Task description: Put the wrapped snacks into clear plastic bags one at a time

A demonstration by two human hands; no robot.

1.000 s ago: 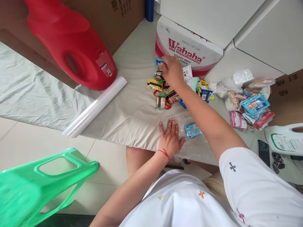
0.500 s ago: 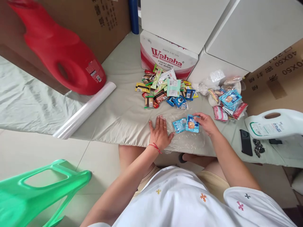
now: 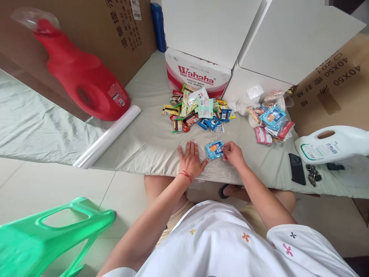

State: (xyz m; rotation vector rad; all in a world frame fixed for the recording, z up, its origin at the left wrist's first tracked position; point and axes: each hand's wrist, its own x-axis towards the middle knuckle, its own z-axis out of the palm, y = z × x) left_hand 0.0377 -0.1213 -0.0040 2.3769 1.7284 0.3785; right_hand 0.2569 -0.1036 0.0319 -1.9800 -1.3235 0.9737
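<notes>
My right hand (image 3: 233, 154) pinches the right edge of a blue snack packet (image 3: 215, 148). This packet lies over a second blue one, of which only edges show. Beneath them is a sheet of clear plastic film (image 3: 220, 171) spread on the cloth. My left hand (image 3: 190, 161) rests flat at the film's left side, fingers stretched out, its thumb close to the packets. Just beyond my hands lies a heap of small wrapped snacks (image 3: 188, 109) in mixed colours.
A Wahaha carton (image 3: 196, 73) stands behind the heap. More packets (image 3: 272, 117) fill a container at right, near a white detergent bottle (image 3: 331, 144), a phone (image 3: 296, 169) and keys (image 3: 313, 175). Leftward are a film roll (image 3: 108, 136), a red bottle (image 3: 86, 77) and a green stool (image 3: 57, 231).
My right hand has moved left with its blue packet, which now overlaps the other blue packet instead of sitting beside it. My left hand stays flat on the film's edge.
</notes>
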